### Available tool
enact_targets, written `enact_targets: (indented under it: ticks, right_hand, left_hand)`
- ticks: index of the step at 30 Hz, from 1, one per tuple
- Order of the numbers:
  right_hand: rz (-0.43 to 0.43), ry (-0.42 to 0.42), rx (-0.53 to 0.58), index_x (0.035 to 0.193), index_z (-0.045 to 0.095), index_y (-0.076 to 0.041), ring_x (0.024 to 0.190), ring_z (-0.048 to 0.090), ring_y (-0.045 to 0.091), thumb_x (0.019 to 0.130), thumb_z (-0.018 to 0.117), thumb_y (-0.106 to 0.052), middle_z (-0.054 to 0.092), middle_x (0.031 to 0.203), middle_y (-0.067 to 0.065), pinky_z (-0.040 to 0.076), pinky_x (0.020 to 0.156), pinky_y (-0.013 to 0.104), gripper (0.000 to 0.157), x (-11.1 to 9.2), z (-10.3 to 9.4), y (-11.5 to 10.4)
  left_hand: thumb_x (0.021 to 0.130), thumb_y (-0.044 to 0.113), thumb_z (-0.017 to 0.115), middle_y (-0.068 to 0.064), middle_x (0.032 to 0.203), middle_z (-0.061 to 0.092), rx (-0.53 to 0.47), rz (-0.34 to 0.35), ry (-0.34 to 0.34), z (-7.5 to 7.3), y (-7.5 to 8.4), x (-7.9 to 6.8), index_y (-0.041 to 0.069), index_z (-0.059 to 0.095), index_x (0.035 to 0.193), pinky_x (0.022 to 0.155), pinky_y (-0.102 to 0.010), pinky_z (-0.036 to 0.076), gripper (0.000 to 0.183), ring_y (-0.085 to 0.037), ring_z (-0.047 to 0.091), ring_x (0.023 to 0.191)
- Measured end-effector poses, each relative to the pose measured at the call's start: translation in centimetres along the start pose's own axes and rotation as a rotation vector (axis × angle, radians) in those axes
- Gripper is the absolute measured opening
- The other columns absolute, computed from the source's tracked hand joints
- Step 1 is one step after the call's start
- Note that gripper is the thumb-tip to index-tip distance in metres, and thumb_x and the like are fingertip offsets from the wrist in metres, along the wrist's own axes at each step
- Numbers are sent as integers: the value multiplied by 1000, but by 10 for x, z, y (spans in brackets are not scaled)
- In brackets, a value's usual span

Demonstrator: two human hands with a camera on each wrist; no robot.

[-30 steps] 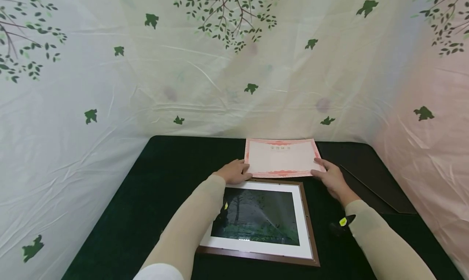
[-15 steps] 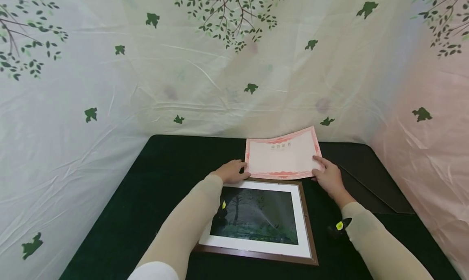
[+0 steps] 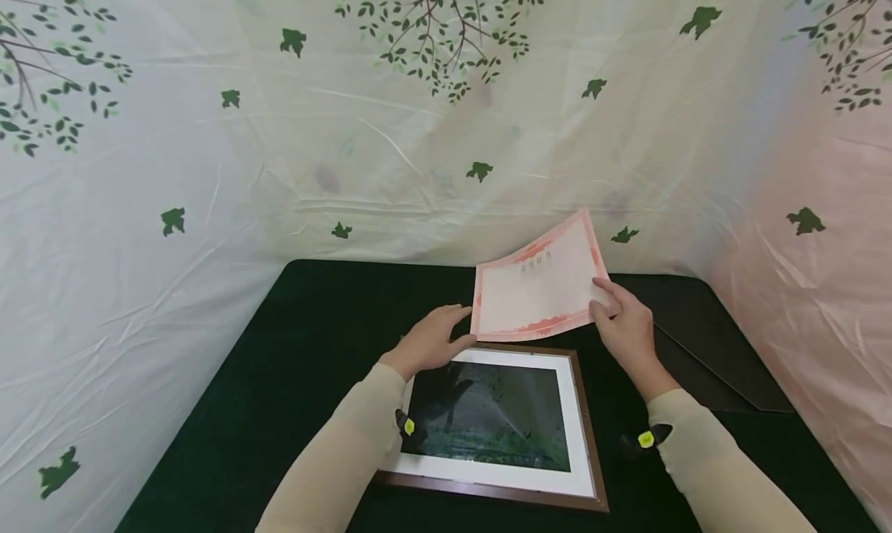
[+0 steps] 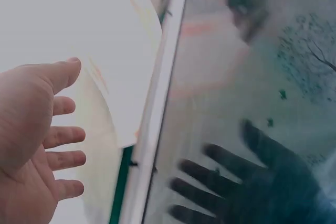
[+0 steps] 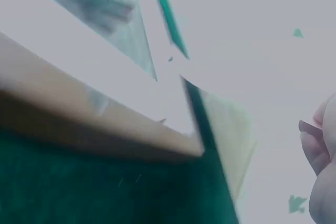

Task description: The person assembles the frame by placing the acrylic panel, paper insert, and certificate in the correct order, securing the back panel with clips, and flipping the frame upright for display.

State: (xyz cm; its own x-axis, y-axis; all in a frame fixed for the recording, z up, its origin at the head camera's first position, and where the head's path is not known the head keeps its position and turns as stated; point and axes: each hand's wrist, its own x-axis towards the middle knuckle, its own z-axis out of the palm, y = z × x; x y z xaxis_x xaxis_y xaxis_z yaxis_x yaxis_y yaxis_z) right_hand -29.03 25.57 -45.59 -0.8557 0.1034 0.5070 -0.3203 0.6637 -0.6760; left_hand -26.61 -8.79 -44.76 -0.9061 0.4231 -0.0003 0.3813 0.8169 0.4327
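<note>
The right hand (image 3: 627, 330) is pinching the curving certificate (image 3: 533, 297) by its right edge; the left hand (image 3: 428, 339), fingers spreading, is hovering by its left corner, framed picture (image 3: 512, 409) lying nearer!

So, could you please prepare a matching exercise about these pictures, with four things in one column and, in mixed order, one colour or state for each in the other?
Column 1:
1. paper
2. frame
3. right hand
4. table

Column 2:
A. brown
B. dark green
C. pale, with a pink border
D. holding the edge of the sheet

Right pairs: 1-C, 2-A, 3-D, 4-B.
</note>
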Motion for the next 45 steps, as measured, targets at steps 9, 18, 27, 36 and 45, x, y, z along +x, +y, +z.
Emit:
enact_targets:
  ticks: [9, 18, 27, 36, 45]
  right_hand:
    - [-391, 196, 47, 118, 68, -6, 101, 62, 25, 80, 72, 1, 63, 124, 8, 40, 71, 6, 39, -1, 0, -47]
    - [-704, 153, 0, 122, 65, 0, 94, 66, 26, 75, 71, 7, 60, 128, 12, 40, 47, 24, 48, -17, 9, -77]
    - [-851, 26, -61, 123, 64, -2, 55, 55, 12, 84, 65, -5, 59, 129, 12, 47, 49, 23, 40, -36, 18, -92]
    - [-966, -50, -67, 121, 66, -6, 56, 57, 13, 102, 46, -21, 60, 129, 10, 47, 50, 20, 31, -56, 30, -105]
    - [-1011, -134, -91, 127, 62, -7, 60, 60, 12, 102, 44, -20, 59, 132, 8, 46, 50, 19, 34, -74, 37, -113]
  left_hand:
    - [97, 45, 53, -5, 150, 39, -14, 147, 173, -18, 38, -17, 16, 37, 149, 107, -40, 36, 62, -21, 36, 137]
    - [97, 43, 53, -4, 147, 43, -44, 263, 279, -32, 69, -17, 14, 34, 150, 106, -35, 38, 63, -18, 43, 132]
    - [98, 40, 54, -5, 145, 46, -49, 313, 357, -49, 76, -10, 17, 28, 152, 104, -37, 40, 64, -19, 46, 130]
    - [99, 40, 52, -3, 143, 48, -144, 271, 362, -49, 72, -17, 21, 30, 152, 90, -35, 50, 60, -21, 58, 114]
    - [96, 27, 59, -5, 120, 60, -243, 259, 412, -38, 64, -21, 8, 44, 144, 72, -26, 52, 54, -10, 58, 87]
